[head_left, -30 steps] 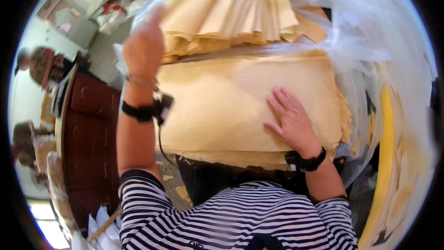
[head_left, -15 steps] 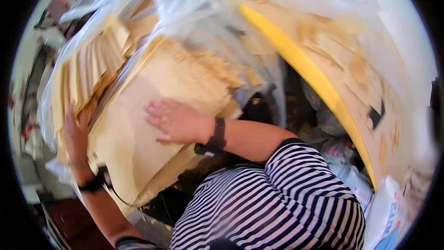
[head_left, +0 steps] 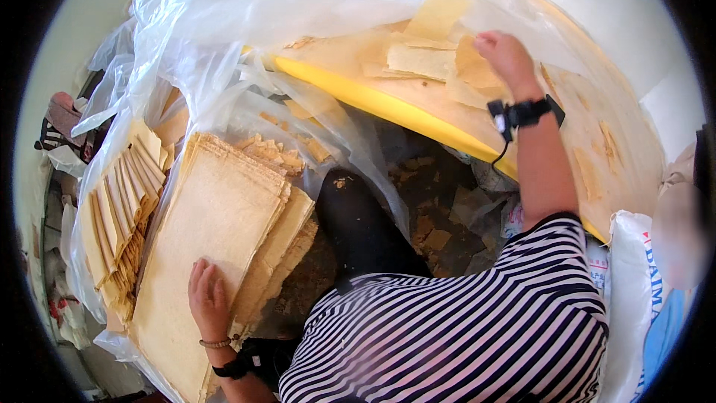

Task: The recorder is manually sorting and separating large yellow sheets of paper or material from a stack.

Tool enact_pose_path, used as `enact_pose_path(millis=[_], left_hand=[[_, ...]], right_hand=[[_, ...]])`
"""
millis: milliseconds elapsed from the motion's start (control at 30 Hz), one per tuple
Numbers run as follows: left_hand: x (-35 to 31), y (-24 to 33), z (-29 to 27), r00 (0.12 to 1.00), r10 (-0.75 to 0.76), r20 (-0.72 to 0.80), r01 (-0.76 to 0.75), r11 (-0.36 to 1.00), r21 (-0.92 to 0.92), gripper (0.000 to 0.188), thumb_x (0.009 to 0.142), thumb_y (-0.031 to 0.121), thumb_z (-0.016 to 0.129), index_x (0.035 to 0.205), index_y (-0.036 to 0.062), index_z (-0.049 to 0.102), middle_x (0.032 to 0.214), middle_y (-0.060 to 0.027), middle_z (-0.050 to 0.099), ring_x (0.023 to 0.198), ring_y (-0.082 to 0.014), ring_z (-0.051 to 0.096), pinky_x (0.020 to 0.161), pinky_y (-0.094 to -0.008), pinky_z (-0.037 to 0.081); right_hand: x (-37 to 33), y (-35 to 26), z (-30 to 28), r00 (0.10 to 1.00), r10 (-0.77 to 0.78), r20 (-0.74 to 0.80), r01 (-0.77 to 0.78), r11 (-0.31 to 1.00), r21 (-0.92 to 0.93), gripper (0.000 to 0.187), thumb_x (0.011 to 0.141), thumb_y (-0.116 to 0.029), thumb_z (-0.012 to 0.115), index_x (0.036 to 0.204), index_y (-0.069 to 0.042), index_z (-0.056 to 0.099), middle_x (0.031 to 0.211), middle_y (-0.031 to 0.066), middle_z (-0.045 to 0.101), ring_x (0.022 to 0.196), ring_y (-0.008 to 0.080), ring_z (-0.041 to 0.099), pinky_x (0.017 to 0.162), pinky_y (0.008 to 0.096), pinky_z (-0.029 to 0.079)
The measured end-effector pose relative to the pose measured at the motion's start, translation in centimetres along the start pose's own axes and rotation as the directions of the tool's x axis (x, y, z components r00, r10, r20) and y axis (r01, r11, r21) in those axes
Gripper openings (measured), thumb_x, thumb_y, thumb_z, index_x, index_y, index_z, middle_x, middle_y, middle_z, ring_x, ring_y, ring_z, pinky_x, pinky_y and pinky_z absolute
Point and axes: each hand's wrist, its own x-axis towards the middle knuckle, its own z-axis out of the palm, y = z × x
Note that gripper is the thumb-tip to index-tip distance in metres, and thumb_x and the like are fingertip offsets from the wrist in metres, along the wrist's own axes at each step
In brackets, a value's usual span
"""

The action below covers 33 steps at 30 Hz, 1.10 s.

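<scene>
A tall stack of thin, brittle tan sheets point(head_left: 201, 216) with ragged edges lies on the left, inside clear plastic. On its near right part rests my left hand point(head_left: 208, 297), open, palm down. My right hand point(head_left: 510, 61) is stretched far out over the yellow-edged round table point(head_left: 373, 104), its fingers curled in at a loose tan sheet piece point(head_left: 476, 66). The fingertips seem to grip that piece, though they are partly hidden. Beside it on the table lie a small pile of cut pieces point(head_left: 421, 60) and a paler square piece point(head_left: 438, 12).
A fanned row of folded tan sheets point(head_left: 123, 205) stands left of the stack. Clear plastic sheeting point(head_left: 246, 7) drapes over the far side. Broken scraps point(head_left: 432, 235) litter the dark floor between stack and table. A white printed sack point(head_left: 628, 291) stands at the right.
My right hand has left the stack and swung right and away to the table. The left hand has moved from the stack's left edge onto its near right part. The view has shifted.
</scene>
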Motion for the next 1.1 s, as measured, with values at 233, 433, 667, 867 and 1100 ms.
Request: enact_pose_path(millis=[233,433,667,867,1100], left_hand=[[0.1,-0.6,0.2,1.000,-0.026,-0.015,0.026,1.000,0.003,0.028,0.094,0.006,0.058,0.120,-0.0001,0.066,0.136,-0.0174,0.059,0.128,-0.0327,0.055,0.109,-0.0401,0.043],[0.3,0.6,1.0,0.989,-0.135,-0.069,0.129,0.988,-0.084,0.025,0.092,0.002,0.059,0.115,-0.0002,0.067,0.129,-0.0182,0.063,0.123,-0.0344,0.058,0.105,-0.0400,0.045],[0.4,-0.4,1.7,0.983,-0.124,-0.135,0.113,0.989,-0.092,0.024,0.093,0.002,0.059,0.115,-0.0003,0.067,0.129,-0.0184,0.063,0.123,-0.0345,0.058,0.105,-0.0400,0.045],[-1.0,-0.7,0.6,0.980,-0.094,-0.177,0.090,0.995,-0.032,0.026,0.091,0.002,0.063,0.117,0.0017,0.067,0.130,-0.0176,0.062,0.123,-0.0344,0.058,0.104,-0.0403,0.046],[-0.4,5.6,-0.9,0.974,-0.217,0.069,0.199,0.667,-0.718,0.056,0.095,0.010,0.065,0.147,0.0025,0.044,0.144,-0.0148,0.053,0.132,-0.0244,0.052,0.098,-0.0364,0.052]], right_hand=[[9.0,2.8,3.5,0.888,0.313,0.335,-0.427,0.833,0.352,0.068,0.080,-0.052,0.078,0.116,0.003,0.066,0.103,0.0108,0.066,0.082,0.0177,0.058,0.075,0.0381,0.052],[12.6,0.8,7.6,0.776,0.357,0.520,-0.587,0.710,0.388,0.071,0.078,-0.045,0.084,0.121,0.005,0.059,0.100,0.0116,0.064,0.084,0.0182,0.061,0.072,0.0358,0.054],[14.4,-0.6,6.4,0.974,0.196,-0.116,-0.066,0.732,0.678,0.039,0.079,-0.039,0.083,0.085,-0.003,0.070,0.075,0.0009,0.065,0.065,0.0108,0.055,0.065,0.0236,0.046],[9.7,-12.6,-0.3,0.909,0.233,-0.345,0.217,0.441,0.871,0.033,0.083,-0.034,0.081,0.087,-0.004,0.069,0.078,0.0024,0.068,0.070,0.0089,0.061,0.062,0.0223,0.045],[-5.0,-28.6,6.9,0.943,-0.264,0.202,-0.173,0.128,0.977,0.030,0.093,-0.023,0.071,0.111,0.001,0.067,0.095,0.0066,0.071,0.086,0.0146,0.070,0.066,0.0241,0.051]])
